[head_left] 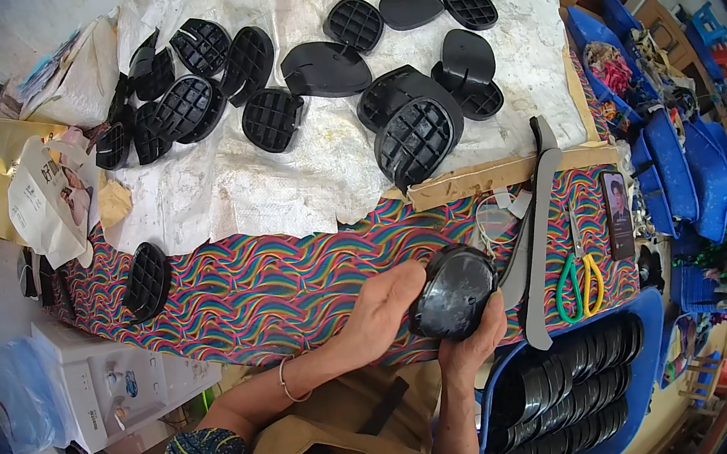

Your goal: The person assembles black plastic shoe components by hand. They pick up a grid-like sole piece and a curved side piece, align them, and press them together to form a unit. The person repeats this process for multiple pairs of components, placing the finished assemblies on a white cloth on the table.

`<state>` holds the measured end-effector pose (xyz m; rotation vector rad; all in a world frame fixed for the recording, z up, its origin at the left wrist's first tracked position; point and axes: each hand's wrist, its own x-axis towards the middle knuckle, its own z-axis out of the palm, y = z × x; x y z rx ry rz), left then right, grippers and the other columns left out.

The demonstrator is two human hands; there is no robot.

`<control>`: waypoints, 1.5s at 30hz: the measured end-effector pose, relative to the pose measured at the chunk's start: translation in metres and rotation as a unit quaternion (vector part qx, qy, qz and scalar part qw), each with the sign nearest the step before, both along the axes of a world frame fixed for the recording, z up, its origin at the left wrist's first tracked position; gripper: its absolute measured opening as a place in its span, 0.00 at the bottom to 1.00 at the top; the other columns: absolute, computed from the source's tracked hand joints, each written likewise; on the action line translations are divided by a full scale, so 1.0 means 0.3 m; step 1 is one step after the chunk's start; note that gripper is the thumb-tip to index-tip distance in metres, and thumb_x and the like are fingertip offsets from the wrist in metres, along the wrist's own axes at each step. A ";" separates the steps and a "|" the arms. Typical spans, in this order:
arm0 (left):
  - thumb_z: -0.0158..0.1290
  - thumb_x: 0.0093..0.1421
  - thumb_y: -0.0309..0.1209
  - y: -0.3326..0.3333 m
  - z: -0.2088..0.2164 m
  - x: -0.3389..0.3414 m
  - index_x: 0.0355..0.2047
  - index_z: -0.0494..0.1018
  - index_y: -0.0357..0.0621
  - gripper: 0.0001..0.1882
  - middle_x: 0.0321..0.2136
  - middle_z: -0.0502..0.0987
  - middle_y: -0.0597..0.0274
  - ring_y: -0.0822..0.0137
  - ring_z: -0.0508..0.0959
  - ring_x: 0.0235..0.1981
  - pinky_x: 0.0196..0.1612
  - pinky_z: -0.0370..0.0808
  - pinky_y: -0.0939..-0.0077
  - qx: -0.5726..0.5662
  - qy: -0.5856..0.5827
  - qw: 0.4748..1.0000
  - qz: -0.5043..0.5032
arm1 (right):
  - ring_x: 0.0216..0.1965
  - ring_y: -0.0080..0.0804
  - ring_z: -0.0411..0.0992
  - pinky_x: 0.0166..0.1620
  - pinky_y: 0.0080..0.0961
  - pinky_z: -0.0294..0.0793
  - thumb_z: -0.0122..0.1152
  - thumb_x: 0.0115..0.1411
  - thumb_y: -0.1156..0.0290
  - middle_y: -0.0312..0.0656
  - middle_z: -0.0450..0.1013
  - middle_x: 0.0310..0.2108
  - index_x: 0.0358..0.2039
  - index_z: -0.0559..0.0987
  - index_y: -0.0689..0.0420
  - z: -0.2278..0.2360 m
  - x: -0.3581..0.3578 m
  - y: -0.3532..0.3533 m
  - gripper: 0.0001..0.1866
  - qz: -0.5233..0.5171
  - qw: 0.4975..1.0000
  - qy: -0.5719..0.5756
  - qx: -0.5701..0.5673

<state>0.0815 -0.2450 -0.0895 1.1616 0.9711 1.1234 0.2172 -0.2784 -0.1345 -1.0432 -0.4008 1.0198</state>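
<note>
Item, in both hands: one glossy black piece [454, 297], smooth face up; our left hand [381, 308] pinches its left edge between thumb and fingers, our right hand [475, 340] clasps it from the near right side. Whether it is single or doubled we cannot tell. Beyond the hands: more than a dozen loose black pieces [272, 120], some ribbed side up, some smooth, some overlapping, on a white sheet [286, 191] over the desk [270, 279]; to the left of the hands, one lone ribbed piece [147, 281] on the patterned cover. To the near right: a blue tub [652, 319] holding close rows of black pieces [529, 388]. We judge the work partly done, the rows seeming the ordered share and the loose ones the remainder, though which way pieces travel we cannot confirm. Further containers: far left of the hands, a gold bag [0, 185] and a white bag [38, 199], contents unseen; left and nearer us, a white plastic box [129, 383], contents unclear; far right, a blue crate [601, 89] with a pink bundle [609, 65].
</note>
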 end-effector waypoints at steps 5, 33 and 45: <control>0.46 0.71 0.40 0.026 0.027 0.004 0.39 0.73 0.34 0.18 0.27 0.69 0.70 0.79 0.65 0.30 0.31 0.65 0.80 0.004 0.014 1.000 -0.005 | 0.43 0.31 0.75 0.46 0.30 0.78 0.52 0.67 0.54 0.42 0.73 0.41 0.48 0.74 0.63 0.016 0.005 -0.013 0.23 0.047 0.997 -0.036 0.044; 0.51 0.68 0.37 0.159 0.080 -0.173 0.50 0.74 0.32 0.19 0.36 0.77 0.66 0.76 0.74 0.38 0.42 0.72 0.78 -0.001 0.171 0.950 -0.263 | 0.31 0.20 0.73 0.36 0.19 0.71 0.52 0.67 0.63 0.38 0.76 0.32 0.41 0.78 0.68 -0.030 0.027 -0.032 0.18 0.160 0.980 -0.118 0.013; 0.56 0.62 0.31 0.203 0.145 -0.149 0.42 0.78 0.31 0.14 0.35 0.80 0.63 0.71 0.75 0.40 0.45 0.71 0.73 -0.085 0.233 0.914 -0.322 | 0.31 0.15 0.64 0.36 0.16 0.63 0.52 0.66 0.68 0.30 0.71 0.28 0.41 0.79 0.67 0.048 0.025 -0.017 0.14 0.232 0.949 -0.212 -0.007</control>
